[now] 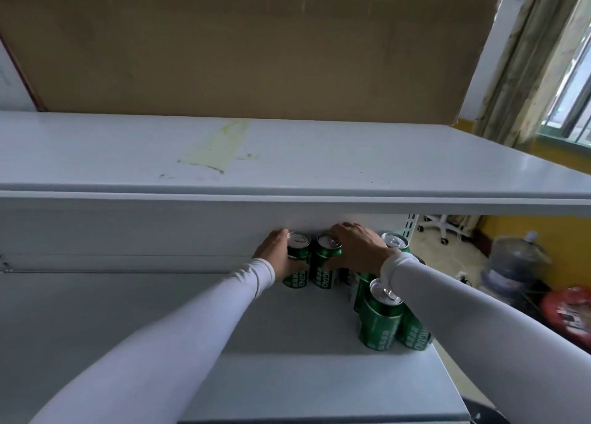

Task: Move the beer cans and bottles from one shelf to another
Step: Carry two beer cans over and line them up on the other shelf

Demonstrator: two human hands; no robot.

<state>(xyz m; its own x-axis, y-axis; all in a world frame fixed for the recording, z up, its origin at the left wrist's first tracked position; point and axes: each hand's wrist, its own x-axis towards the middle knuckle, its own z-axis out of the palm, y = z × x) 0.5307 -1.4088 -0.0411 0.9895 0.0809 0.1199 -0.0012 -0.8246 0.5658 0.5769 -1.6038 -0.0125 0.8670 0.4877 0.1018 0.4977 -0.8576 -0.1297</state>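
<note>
Head view, read from left to right: your left hand (277, 255) is curled round the side of the leftmost can (297, 263), thumb toward you and fingers wrapped behind it, at the back of the lower shelf (192, 311) just under the front lip of the upper shelf (287, 158). Touching that can on its right stands a second can (326, 263), upright like the first; your right hand (358, 247) lies over its top and right side, fingers bent down round it, though whether they close fully you cannot tell. Both long axes are vertical, so each hand meets its can side-on, and each is the nearer hand for its own can. Further right, a third can (395, 243) stands behind your right wrist, and a front pair (382, 318) of cans sits near the shelf's right edge, partly under your right forearm. The move likely turns on headroom: the can tops sit close below the upper shelf's lip, so draw them toward you before lifting. Open room lies on the bare left part of the lower shelf and across the upper shelf's surface.
</note>
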